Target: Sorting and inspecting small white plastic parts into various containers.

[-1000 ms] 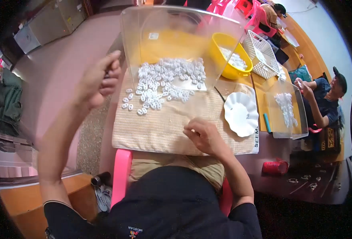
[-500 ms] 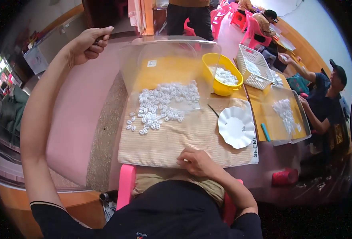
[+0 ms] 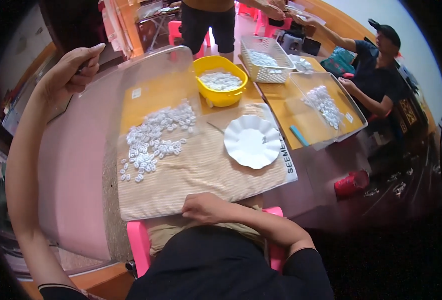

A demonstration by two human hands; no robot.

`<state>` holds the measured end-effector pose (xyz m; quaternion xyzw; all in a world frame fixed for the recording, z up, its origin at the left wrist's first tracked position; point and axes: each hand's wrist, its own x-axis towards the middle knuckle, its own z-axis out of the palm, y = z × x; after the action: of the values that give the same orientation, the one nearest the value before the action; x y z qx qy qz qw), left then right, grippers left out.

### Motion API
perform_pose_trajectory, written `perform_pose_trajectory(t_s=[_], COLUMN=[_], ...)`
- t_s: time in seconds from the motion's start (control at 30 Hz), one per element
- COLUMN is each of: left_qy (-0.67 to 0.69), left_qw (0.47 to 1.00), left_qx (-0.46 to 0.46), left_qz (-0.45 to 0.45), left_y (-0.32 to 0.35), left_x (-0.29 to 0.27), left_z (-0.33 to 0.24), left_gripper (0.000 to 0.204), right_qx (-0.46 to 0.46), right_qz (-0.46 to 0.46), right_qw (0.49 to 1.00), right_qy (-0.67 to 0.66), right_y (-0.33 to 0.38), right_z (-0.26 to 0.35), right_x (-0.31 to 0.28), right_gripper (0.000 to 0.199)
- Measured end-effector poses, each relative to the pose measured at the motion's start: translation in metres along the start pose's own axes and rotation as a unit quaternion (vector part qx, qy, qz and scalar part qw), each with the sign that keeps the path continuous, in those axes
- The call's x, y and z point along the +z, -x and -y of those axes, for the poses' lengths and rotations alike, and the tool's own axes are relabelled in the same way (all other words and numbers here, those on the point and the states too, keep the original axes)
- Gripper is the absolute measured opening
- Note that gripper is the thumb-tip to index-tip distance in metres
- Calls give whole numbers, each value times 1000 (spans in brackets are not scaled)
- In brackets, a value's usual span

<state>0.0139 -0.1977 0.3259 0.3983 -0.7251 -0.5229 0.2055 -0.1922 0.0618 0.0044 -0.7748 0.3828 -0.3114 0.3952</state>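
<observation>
Left hand (image 3: 73,70) is raised up and out to the left, well off the worktop (image 3: 76,165), fingers curled shut with thumb over forefinger; something dark shows inside the fist, too small to tell what. Right hand (image 3: 206,207) lies loosely closed, knuckles up, on the near edge of the beige striped cloth mat (image 3: 201,170); it grips nothing I can see. The heap of small white plastic pieces (image 3: 153,137) lies loose on the far left part of the mat and runs up against the tilted clear plastic tray (image 3: 156,80), well apart from both hands: ahead of the right hand, below and to the right of the left one. The white scalloped plate (image 3: 252,141) sits on the right half of the mat and looks nearly bare; I see at most a speck on it. My read: early stage, the bulk of the heap is unhandled and little or nothing has been set on the plate. The round yellow plastic bowl (image 3: 221,80) beyond the mat holds more white pieces. Across the worktop a seated person in a dark cap (image 3: 376,70) works at another clear tray (image 3: 326,105) of white pieces.
</observation>
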Motion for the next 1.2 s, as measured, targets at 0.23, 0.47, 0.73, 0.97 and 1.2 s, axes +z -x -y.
perform_pose_trajectory(t_s=[0.23,0.47,0.73,0.97,1.2], left_qy=[8,-1,18,13,-3], left_qw=[998,999,998,997,999], left_qx=[2,6,-8,-11,-2], left_qz=[70,41,68,69,53], left_y=[-6,-15,-14,-16,-21], left_x=[33,46,63,72,70], left_z=[-28,-38,-39,-40,-33], left_gripper=[41,46,42,43,46], right_qx=[19,27,23,23,0], right_qz=[-9,3,4,8,-16], right_qw=[999,997,992,989,989], right_qy=[25,69,127,146,148], right_y=[6,8,9,13,13], right_z=[8,12,9,9,18], right_x=[-8,-17,-21,-21,-26], right_gripper=[18,20,20,19,14])
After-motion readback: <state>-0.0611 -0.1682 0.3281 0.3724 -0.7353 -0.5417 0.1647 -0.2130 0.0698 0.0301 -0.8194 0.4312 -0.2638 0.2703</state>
